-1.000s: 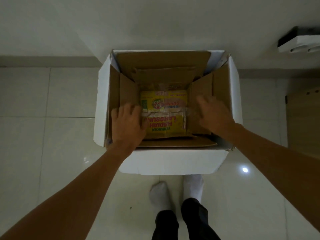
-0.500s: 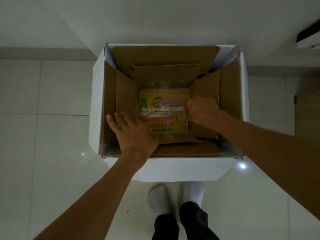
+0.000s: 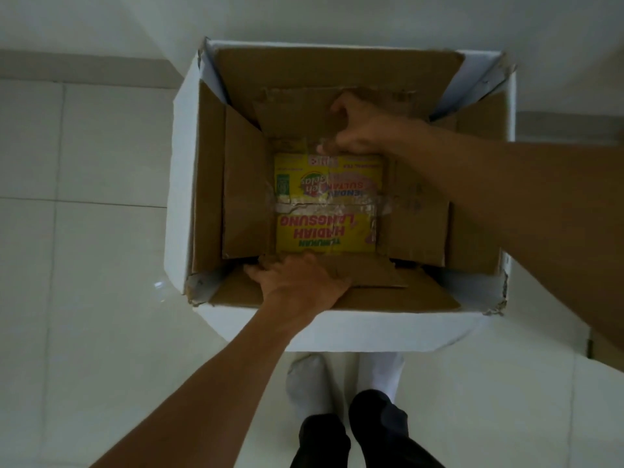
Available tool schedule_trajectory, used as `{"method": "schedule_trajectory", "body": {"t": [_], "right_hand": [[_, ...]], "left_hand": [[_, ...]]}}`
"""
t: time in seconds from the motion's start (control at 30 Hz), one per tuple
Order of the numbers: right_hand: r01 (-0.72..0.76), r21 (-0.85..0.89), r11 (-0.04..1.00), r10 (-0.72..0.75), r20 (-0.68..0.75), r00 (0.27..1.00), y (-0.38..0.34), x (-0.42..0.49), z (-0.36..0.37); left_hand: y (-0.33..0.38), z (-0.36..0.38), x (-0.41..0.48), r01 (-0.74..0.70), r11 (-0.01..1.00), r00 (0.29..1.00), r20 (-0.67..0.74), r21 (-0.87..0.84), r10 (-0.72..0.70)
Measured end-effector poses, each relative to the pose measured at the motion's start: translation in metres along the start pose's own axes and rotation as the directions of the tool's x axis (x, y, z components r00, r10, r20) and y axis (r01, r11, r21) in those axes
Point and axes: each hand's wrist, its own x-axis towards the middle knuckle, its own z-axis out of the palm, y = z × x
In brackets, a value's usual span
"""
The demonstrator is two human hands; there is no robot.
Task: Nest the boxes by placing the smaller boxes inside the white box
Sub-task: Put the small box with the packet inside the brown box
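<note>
The big white box [image 3: 179, 184] stands open on the floor below me, its flaps spread outward. A brown cardboard box [image 3: 243, 190] sits inside it with its four flaps open. At the bottom of that lies a small yellow printed box [image 3: 324, 231], taped across the middle. My left hand [image 3: 300, 282] rests flat on the brown box's near flap. My right hand [image 3: 364, 130] is curled around the edge of the brown box's far flap.
Glossy white floor tiles [image 3: 84, 298] surround the box. A white wall [image 3: 304, 15] rises just behind it. My feet in white socks [image 3: 310, 383] stand at the box's near side. A wooden panel edge [image 3: 604, 346] shows at the far right.
The camera has come closer over the box. My right hand went from the right flap to the far flap. My left hand slid from the left flap to the near flap.
</note>
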Motion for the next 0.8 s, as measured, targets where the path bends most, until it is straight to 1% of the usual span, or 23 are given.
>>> {"method": "schedule_trajectory", "body": {"t": [0.03, 0.07, 0.1, 0.13, 0.2, 0.23, 0.3, 0.37, 0.4, 0.43, 0.47, 0.5, 0.53, 0.57, 0.63, 0.67, 0.7, 0.73, 0.77, 0.8], "right_hand": [[0.007, -0.015, 1.000, -0.007, 0.021, 1.000, 0.003, -0.008, 0.005], [0.019, -0.077, 0.997, -0.017, 0.025, 1.000, 0.006, -0.019, 0.013], [0.031, -0.184, 0.982, -0.030, 0.009, 1.000, 0.010, -0.033, 0.021], [0.045, -0.322, 0.946, -0.050, -0.008, 0.999, 0.017, -0.047, 0.032], [0.074, -0.579, 0.812, -0.084, 0.010, 0.996, 0.038, -0.075, 0.053], [0.076, -0.666, 0.742, -0.068, 0.038, 0.997, 0.052, -0.088, 0.061], [0.028, -0.774, 0.632, 0.041, 0.070, 0.997, 0.080, -0.108, 0.073], [-0.011, -0.834, 0.552, 0.147, 0.084, 0.986, 0.099, -0.116, 0.077], [-0.013, -0.846, 0.533, 0.173, 0.093, 0.980, 0.102, -0.116, 0.078], [-0.013, -0.847, 0.532, 0.186, 0.103, 0.977, 0.101, -0.116, 0.078], [-0.012, -0.834, 0.552, 0.188, 0.110, 0.976, 0.098, -0.115, 0.078], [-0.009, -0.808, 0.590, 0.170, 0.113, 0.979, 0.095, -0.114, 0.076], [0.004, -0.773, 0.634, 0.123, 0.106, 0.987, 0.091, -0.115, 0.073], [0.024, -0.734, 0.679, 0.050, 0.079, 0.996, 0.088, -0.118, 0.068], [0.060, -0.658, 0.751, -0.121, -0.049, 0.991, 0.081, -0.134, 0.053], [0.067, -0.632, 0.772, -0.196, -0.136, 0.971, 0.080, -0.144, 0.045], [0.058, -0.620, 0.782, -0.255, -0.233, 0.938, 0.080, -0.155, 0.038], [0.024, -0.614, 0.789, -0.287, -0.334, 0.898, 0.081, -0.165, 0.032], [-0.033, -0.600, 0.800, -0.285, -0.427, 0.858, 0.085, -0.175, 0.028], [-0.099, -0.569, 0.816, -0.252, -0.505, 0.826, 0.090, -0.185, 0.025]], "left_hand": [[-0.001, -0.005, 0.003, -0.021, 0.999, 0.999, -0.028, 0.037, 0.022], [-0.003, -0.011, 0.009, -0.045, 0.996, 0.996, -0.075, 0.074, 0.050], [-0.005, -0.019, 0.016, -0.066, 0.992, 0.988, -0.130, 0.110, 0.081], [-0.008, -0.026, 0.023, -0.083, 0.986, 0.977, -0.182, 0.143, 0.108], [-0.019, -0.036, 0.036, -0.086, 0.974, 0.956, -0.257, 0.211, 0.140], [-0.027, -0.038, 0.041, -0.069, 0.966, 0.951, -0.277, 0.251, 0.140], [-0.043, -0.035, 0.046, -0.025, 0.946, 0.953, -0.278, 0.322, 0.120], [-0.050, -0.030, 0.046, -0.019, 0.938, 0.960, -0.256, 0.345, 0.114], [-0.050, -0.029, 0.047, -0.024, 0.940, 0.964, -0.241, 0.341, 0.112], [-0.048, -0.030, 0.046, -0.028, 0.943, 0.968, -0.228, 0.331, 0.108], [-0.044, -0.031, 0.045, -0.031, 0.948, 0.967, -0.229, 0.317, 0.108], [-0.040, -0.033, 0.043, -0.036, 0.954, 0.959, -0.259, 0.299, 0.117], [-0.038, -0.035, 0.039, -0.046, 0.962, 0.935, -0.326, 0.269, 0.136], [-0.038, -0.037, 0.033, -0.068, 0.973, 0.891, -0.425, 0.219, 0.158], [-0.043, -0.039, 0.020, -0.135, 0.986, 0.751, -0.639, 0.097, 0.166], [-0.049, -0.039, 0.013, -0.164, 0.986, 0.682, -0.717, 0.040, 0.143], [-0.056, -0.038, 0.006, -0.183, 0.983, 0.635, -0.765, -0.015, 0.106], [-0.064, -0.036, 0.000, -0.188, 0.979, 0.616, -0.785, -0.072, 0.061], [-0.071, -0.034, -0.004, -0.179, 0.976, 0.620, -0.784, -0.127, 0.011], [-0.079, -0.031, -0.007, -0.158, 0.970, 0.638, -0.769, -0.184, -0.042]]}}
